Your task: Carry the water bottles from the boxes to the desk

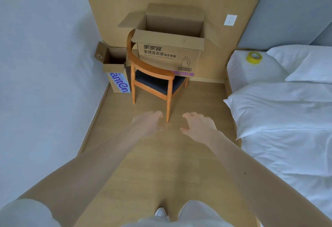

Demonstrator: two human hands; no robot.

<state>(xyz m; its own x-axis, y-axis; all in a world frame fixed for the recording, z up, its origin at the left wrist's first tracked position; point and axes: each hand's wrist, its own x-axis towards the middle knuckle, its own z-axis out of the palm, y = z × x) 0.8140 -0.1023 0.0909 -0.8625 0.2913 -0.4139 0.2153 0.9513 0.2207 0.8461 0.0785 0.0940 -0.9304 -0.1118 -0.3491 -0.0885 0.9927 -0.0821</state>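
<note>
Two open boxes: large box on the chair seat, small box in the far-left corner of the floor; contents hidden. Left hand and right hand reach forward, fingers loosely curled, holding nothing.

Floor with a chair and a small box just beside it. Big box up on the chair seat. Bed with pillows, tape roll on one.

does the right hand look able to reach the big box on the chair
Probably not yet: the right hand hovers over floor, short of the big box on the chair. Flaps open, path free; stepping closer should do.
</note>
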